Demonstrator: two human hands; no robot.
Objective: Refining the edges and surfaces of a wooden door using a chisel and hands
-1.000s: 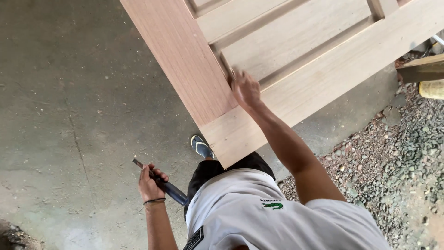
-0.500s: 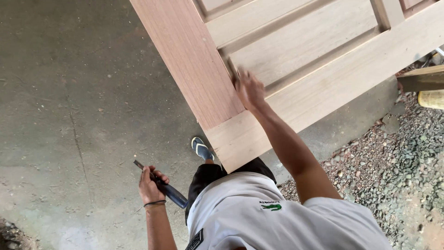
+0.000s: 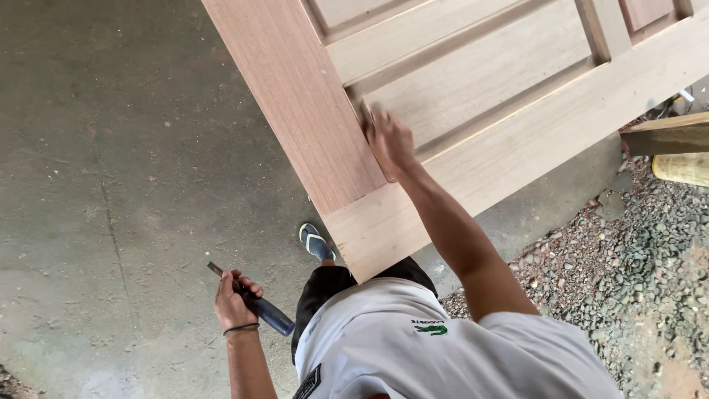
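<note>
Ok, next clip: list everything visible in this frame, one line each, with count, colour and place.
Panelled door: one, pale bare wood, lying raised across the upper right.
Chisel: one, dark blue handle and metal blade, lower left, gripped in the left hand.
Concrete floor: grey, left and centre.
Gravel: grey-brown patch, right side.
Timber piece: one, brown, right edge by the door.
Yellowish rounded piece: one, right edge; kind unclear.
Sandal: one, dark with light sole, under the door corner.
Wristband: one, black, left wrist.
Shirt: white, bottom centre.
Left hand: closed on the chisel.
Right hand: resting on the door by the panel groove.
</note>
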